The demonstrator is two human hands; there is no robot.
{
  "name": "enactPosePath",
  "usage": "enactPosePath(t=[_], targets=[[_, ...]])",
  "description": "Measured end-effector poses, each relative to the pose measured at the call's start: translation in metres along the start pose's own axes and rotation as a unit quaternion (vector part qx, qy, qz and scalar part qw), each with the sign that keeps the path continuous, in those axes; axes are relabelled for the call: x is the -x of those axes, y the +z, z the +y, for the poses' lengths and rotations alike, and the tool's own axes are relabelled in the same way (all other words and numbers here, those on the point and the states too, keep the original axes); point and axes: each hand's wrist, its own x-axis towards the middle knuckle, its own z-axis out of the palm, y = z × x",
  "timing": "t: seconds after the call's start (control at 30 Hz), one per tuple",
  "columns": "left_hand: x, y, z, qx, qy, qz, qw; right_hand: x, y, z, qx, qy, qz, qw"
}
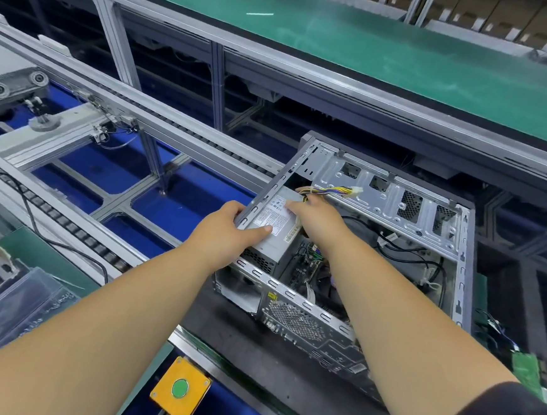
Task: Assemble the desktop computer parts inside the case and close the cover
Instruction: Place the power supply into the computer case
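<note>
Both hands seat the power supply [272,222] in the case [394,197]: left hand [228,226] grips it, right hand [314,213] holds its cable bundle [332,190]; next, plug connectors

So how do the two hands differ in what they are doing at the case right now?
The left hand grips the case's edge rail, thumb lying on the power supply label; the right hand reaches inside the case and holds the coloured cable bundle. The left hand stays at the outer edge; the right sits further in, over the supply's far end. Both are bare and both are at the power supply corner.
</note>
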Motion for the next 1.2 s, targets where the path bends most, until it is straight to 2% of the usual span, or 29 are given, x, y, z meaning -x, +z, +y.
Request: enactPosePath(t=[0.27, 0.33, 0.43, 0.53, 0.6, 0.7, 0.87, 0.93, 1.0, 1.1, 1.13, 1.2], targets=[[-0.001, -0.002, -0.001, 0.024, -0.001, -0.021, 1.0, -0.005, 0.002, 0.002, 0.001, -0.003, -0.017, 1.0], [0.001, -0.008, -0.004, 0.057, -0.001, -0.054, 0.997, -0.005, 0.003, 0.003, -0.004, 0.001, -0.006, 1.0], [0.005, -0.021, -0.018, 0.112, 0.029, -0.146, 0.982, -0.004, 0.004, 0.004, -0.037, 0.017, 0.002, 0.999], [0.01, -0.031, -0.039, 0.065, 0.109, -0.199, 0.972, 0.001, 0.005, 0.002, -0.075, 0.033, -0.007, 0.997], [0.012, -0.03, -0.051, 0.028, 0.15, -0.184, 0.971, 0.002, 0.005, 0.004, -0.114, 0.049, -0.024, 0.992], [0.01, -0.022, -0.066, -0.013, 0.189, -0.122, 0.974, 0.001, 0.008, 0.004, -0.169, 0.066, -0.044, 0.982], [0.0, -0.011, -0.07, -0.007, 0.209, -0.058, 0.976, -0.003, 0.017, 0.002, -0.112, 0.06, 0.008, 0.992], [-0.003, -0.011, -0.068, -0.026, 0.241, -0.041, 0.969, -0.003, 0.017, 0.001, -0.093, 0.043, 0.017, 0.995], [-0.007, -0.014, -0.068, -0.068, 0.319, -0.008, 0.945, -0.003, 0.015, 0.0, -0.074, 0.03, 0.017, 0.997], [-0.013, -0.022, -0.061, -0.169, 0.475, 0.027, 0.863, 0.001, 0.013, -0.002, -0.041, 0.022, 0.024, 0.999], [-0.014, -0.025, -0.055, -0.214, 0.507, 0.022, 0.835, 0.002, 0.013, -0.002, -0.037, 0.016, 0.028, 0.999], [-0.013, -0.025, -0.04, -0.325, 0.52, -0.011, 0.79, 0.003, 0.012, 0.0, -0.043, 0.008, 0.027, 0.999]])
